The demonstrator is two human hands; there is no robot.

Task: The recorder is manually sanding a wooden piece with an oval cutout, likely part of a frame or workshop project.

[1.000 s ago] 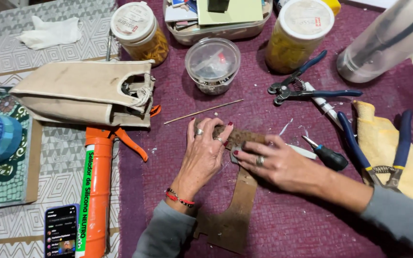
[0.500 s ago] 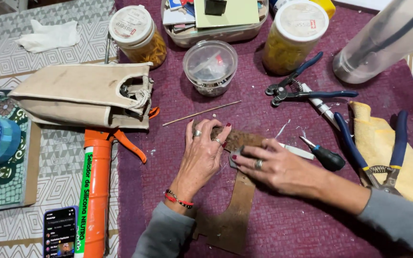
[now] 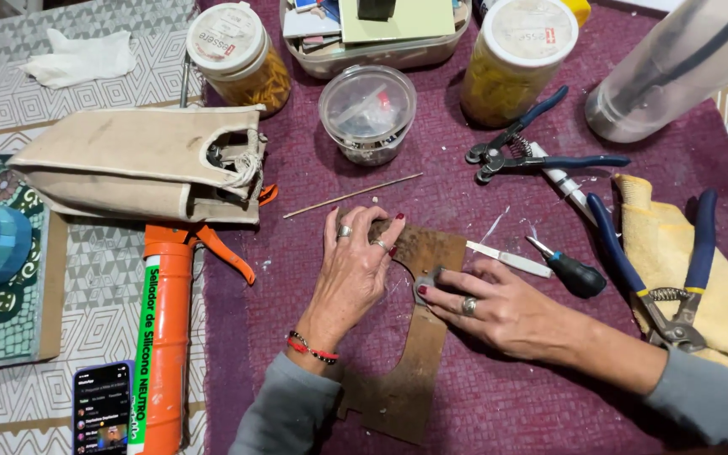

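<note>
A flat brown wooden cut-out (image 3: pixel 406 362) lies on a purple mat (image 3: pixel 507 404), running from near the front edge up to the middle. My left hand (image 3: pixel 354 270) rests flat on its upper end, fingers spread and pressing down. My right hand (image 3: pixel 486 303) comes in from the right and pinches a small grey piece (image 3: pixel 425 285) against the inner curve of the cut-out. Both hands wear rings; a red bracelet sits on the left wrist.
Around the work lie a black-handled screwdriver (image 3: pixel 570 270), blue-handled nippers (image 3: pixel 516 152), blue pliers on a yellow cloth (image 3: pixel 676 278), a thin wooden stick (image 3: pixel 351 195), jars (image 3: pixel 516 59), a clear tub (image 3: pixel 368 109), a canvas bag (image 3: pixel 136 164), an orange caulking gun (image 3: pixel 166 337), a phone (image 3: pixel 104 409).
My right hand has slid down and back along the cut-out, uncovering more of its upper end. My left hand has stayed pressed in place.
</note>
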